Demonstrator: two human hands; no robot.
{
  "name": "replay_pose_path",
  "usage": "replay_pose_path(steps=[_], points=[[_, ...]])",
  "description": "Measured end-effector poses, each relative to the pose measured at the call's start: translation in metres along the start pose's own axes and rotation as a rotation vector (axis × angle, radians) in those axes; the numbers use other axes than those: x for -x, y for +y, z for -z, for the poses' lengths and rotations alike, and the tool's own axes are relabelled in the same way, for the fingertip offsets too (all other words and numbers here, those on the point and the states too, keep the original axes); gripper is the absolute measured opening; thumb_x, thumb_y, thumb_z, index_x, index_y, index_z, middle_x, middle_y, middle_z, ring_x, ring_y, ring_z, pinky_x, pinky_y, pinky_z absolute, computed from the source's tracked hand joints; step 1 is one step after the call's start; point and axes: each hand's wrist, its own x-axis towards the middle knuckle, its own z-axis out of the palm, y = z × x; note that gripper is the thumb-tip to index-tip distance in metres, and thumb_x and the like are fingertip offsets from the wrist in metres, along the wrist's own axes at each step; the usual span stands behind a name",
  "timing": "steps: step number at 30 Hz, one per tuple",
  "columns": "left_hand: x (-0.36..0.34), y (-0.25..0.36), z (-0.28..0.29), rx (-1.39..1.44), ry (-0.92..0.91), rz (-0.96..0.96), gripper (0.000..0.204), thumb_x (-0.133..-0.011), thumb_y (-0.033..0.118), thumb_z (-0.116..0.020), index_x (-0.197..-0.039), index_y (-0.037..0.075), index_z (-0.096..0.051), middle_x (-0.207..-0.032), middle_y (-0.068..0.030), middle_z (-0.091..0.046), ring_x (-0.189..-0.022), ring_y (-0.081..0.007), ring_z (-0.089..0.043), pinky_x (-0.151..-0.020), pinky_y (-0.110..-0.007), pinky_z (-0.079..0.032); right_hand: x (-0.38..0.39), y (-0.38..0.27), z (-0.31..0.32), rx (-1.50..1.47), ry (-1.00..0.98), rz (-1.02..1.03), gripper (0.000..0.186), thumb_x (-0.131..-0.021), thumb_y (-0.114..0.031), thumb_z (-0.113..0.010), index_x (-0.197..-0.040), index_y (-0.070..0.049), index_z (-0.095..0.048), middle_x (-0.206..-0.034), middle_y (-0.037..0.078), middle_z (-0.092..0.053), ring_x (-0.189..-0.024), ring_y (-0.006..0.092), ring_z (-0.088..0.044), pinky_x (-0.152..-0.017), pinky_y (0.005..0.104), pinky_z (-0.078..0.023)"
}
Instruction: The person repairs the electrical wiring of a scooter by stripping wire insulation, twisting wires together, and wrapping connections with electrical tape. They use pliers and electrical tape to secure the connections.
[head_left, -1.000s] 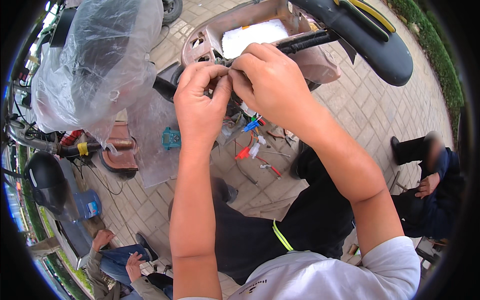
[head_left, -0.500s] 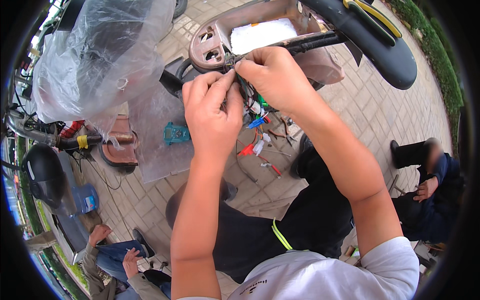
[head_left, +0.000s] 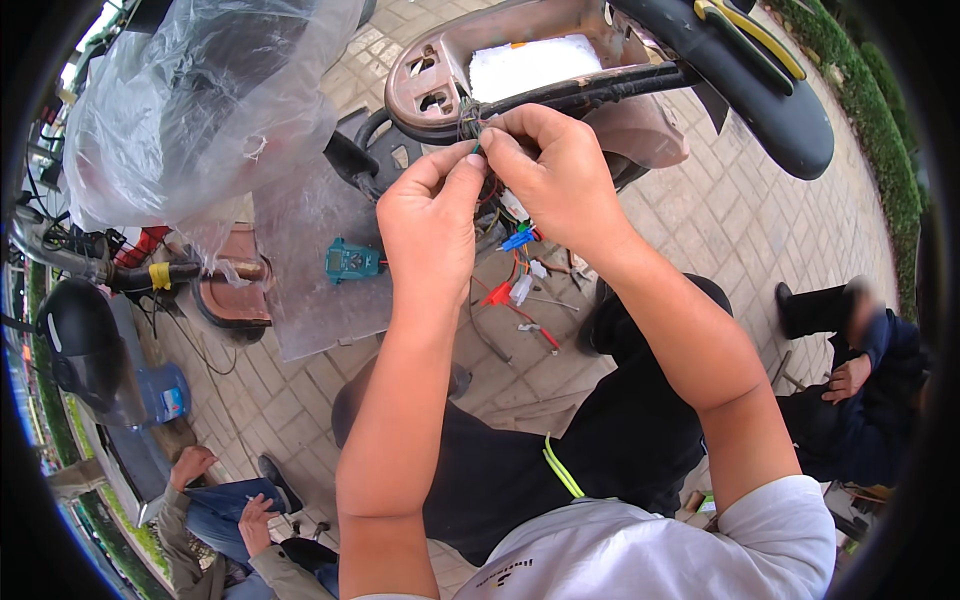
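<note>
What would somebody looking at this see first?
Probably the left hand and right hand, pinching a thin green wire in the upper middle. Next, the big cloudy plastic sheet, upper left. Then the black seat, upper right, with a yellow-and-black tool on it.

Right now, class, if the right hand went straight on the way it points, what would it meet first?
Probably the wires bunched just ahead of the right hand, though depth there is unclear.

Two working hands (head_left: 432, 210) (head_left: 558, 178), one multimeter (head_left: 352, 261), one helmet (head_left: 82, 338)
</note>
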Motion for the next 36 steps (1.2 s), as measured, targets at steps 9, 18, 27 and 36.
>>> replay_pose_path(steps=[9,18,27,36], points=[[-0.001,-0.002,0.002,0.051,-0.006,0.032,0.018,-0.095,0.006,-0.064,-0.108,-0.005,-0.070,-0.098,-0.0051,-0.070,-0.086,-0.0078,-0.062,-0.076,-0.023,-0.050,-0.003,0.017,0.002,0.280,0.074,0.499,0.012,-0.083,-0.009,-0.070,-0.092,-0.002,-0.068,-0.080,0.013,-0.068,-0.068,0.0309,-0.067,-0.061,0.0369,-0.054],[-0.003,-0.001,0.003,0.083,-0.022,0.068,0.018,-0.094,0.007,-0.065,-0.109,-0.003,-0.069,-0.100,-0.0058,-0.071,-0.089,-0.0105,-0.063,-0.079,-0.026,-0.051,-0.001,0.022,0.010,0.513,0.077,0.754,0.017,-0.078,-0.008,-0.073,-0.094,-0.006,-0.068,-0.074,0.007,-0.060,-0.064,0.0288,-0.063,-0.056,0.0371,-0.052],[-0.001,0.005,0.005,0.083,-0.103,0.128,0.019,-0.094,0.011,-0.068,-0.111,0.002,-0.070,-0.098,-0.0033,-0.071,-0.087,-0.0101,-0.063,-0.077,-0.028,-0.050,-0.004,0.020,0.010,0.378,0.097,0.700,0.013,-0.079,-0.006,-0.071,-0.091,-0.005,-0.068,-0.073,0.009,-0.062,-0.063,0.0307,-0.063,-0.054,0.0384,-0.051],[-0.014,-0.013,0.018,-0.674,-0.072,-0.449,0.020,-0.091,0.009,-0.069,-0.110,0.005,-0.074,-0.095,-0.0070,-0.072,-0.088,-0.0203,-0.065,-0.080,-0.034,-0.051,-0.010,0.008,0.005,0.557,0.092,0.455,0.012,-0.078,-0.016,-0.068,-0.080,-0.005,-0.062,-0.067,0.013,-0.061,-0.061,0.0319,-0.065,-0.056,0.0421,-0.051]])
